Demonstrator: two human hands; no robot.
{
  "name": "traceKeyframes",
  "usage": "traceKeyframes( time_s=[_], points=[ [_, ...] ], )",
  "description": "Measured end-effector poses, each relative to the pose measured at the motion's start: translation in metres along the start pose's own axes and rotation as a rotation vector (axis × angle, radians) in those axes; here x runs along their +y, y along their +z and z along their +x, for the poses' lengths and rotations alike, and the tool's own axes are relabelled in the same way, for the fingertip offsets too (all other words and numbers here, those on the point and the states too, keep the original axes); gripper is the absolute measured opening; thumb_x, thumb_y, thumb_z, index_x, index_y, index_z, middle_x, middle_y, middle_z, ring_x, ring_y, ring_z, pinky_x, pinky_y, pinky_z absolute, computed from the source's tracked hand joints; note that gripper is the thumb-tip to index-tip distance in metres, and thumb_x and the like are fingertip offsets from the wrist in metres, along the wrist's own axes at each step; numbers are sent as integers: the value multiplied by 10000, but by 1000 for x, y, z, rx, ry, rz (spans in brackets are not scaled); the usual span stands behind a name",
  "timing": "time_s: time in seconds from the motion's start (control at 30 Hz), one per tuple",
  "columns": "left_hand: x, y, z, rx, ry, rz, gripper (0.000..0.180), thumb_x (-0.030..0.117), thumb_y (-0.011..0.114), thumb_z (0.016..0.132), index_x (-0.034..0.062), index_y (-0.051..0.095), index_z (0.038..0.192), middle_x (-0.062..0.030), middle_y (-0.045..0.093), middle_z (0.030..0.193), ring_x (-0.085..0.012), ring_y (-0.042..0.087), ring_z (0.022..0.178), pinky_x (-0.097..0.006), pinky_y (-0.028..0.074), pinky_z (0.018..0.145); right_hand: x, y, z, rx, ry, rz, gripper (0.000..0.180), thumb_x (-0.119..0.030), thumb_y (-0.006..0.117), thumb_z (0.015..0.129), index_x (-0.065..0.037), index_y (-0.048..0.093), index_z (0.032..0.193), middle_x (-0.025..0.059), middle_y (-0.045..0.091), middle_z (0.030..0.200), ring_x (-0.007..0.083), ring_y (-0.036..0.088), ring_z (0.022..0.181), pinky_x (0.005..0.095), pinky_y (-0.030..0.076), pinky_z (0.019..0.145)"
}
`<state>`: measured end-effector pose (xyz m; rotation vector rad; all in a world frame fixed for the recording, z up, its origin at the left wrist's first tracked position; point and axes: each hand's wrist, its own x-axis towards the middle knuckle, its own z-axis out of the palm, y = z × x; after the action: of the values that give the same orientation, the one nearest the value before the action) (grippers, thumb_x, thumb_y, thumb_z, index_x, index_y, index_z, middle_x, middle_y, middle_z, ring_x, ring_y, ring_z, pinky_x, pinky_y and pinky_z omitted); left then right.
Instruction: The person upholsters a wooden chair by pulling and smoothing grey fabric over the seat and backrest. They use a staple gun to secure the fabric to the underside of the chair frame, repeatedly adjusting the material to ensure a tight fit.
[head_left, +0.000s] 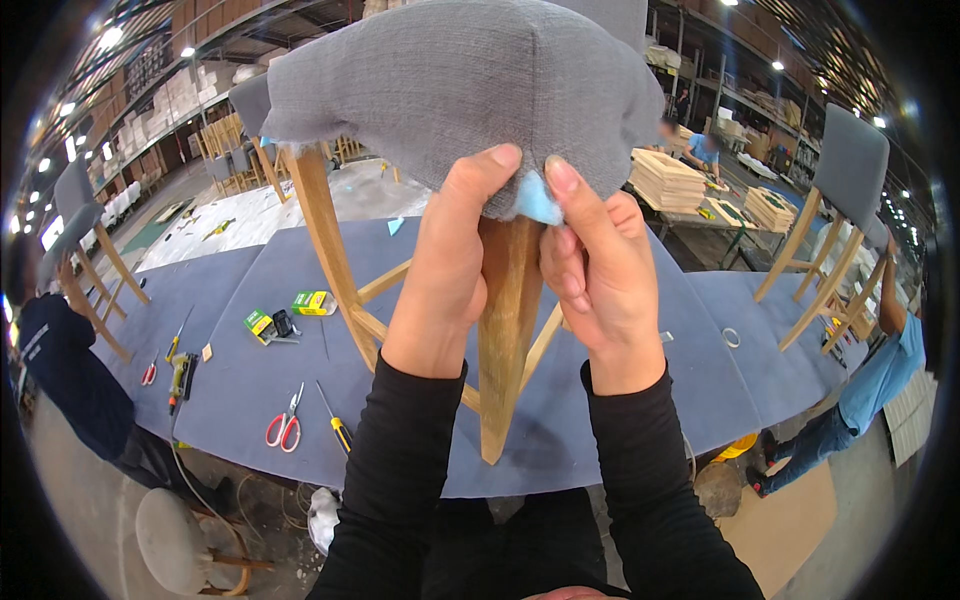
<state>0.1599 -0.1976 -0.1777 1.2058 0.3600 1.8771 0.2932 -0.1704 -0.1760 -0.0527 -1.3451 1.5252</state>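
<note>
A chair with wooden legs stands on the covered table before me, its grey fabric seat cover (440,90) facing up close to my view. At the seat's near corner, above a wooden leg (510,320), a tuft of light blue foam (537,200) pokes out from under the fabric. My left hand (450,250) is closed on the fabric edge left of the tuft, thumb on top and fingers mostly hidden. On the other side my right hand (605,260) pinches the fabric edge beside the foam, its fingers curled under.
Red-handled scissors (285,428), a yellow-handled screwdriver (341,433), small green-yellow boxes (314,303) and a staple gun (182,378) lie left on the grey table cover (240,390). Co-workers stand at both sides near other chairs (850,180). A tape roll (732,337) lies right.
</note>
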Motion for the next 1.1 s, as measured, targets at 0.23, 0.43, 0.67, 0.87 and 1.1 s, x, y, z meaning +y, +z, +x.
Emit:
traceKeyframes(
  time_s=[0.23,0.43,0.67,0.87,1.1],
  points=[
    [1,1,2,35,-4,-2,182,265,677,928,84,671,930,-14,662,888,-125,616,860,-307,467,811,-1,1,-1,7,-15,-29,446,-344,741,963,-88,627,616,-24,520,486,53,412,355,226,243,360],
    [0,-1,0,-55,-9,-75,174,268,670,937,95,666,914,-3,651,873,-114,612,849,-300,463,799,6,-3,-6,-11,-51,-97,506,-364,717,975,-102,551,575,-30,479,465,53,406,357,226,238,361],
    [3,2,-2,-85,-34,-89,175,263,656,938,107,657,858,1,637,833,-102,598,818,-285,451,765,4,-3,-7,-32,-52,-104,492,-363,700,986,-105,547,595,-29,483,483,52,407,362,224,245,361],
    [2,4,-2,-73,-46,-66,182,262,646,935,106,641,840,3,624,825,-104,582,801,-284,442,751,4,-3,-10,-13,-44,-102,501,-375,688,993,-109,533,598,-26,479,480,55,413,370,220,261,368],
    [2,3,3,4,-25,40,216,289,638,935,100,637,830,-14,644,786,-131,624,776,-302,480,714,3,-3,-6,-64,-50,-118,493,-414,633,1023,-99,550,653,-9,510,510,63,441,396,219,292,392]
  ],
)
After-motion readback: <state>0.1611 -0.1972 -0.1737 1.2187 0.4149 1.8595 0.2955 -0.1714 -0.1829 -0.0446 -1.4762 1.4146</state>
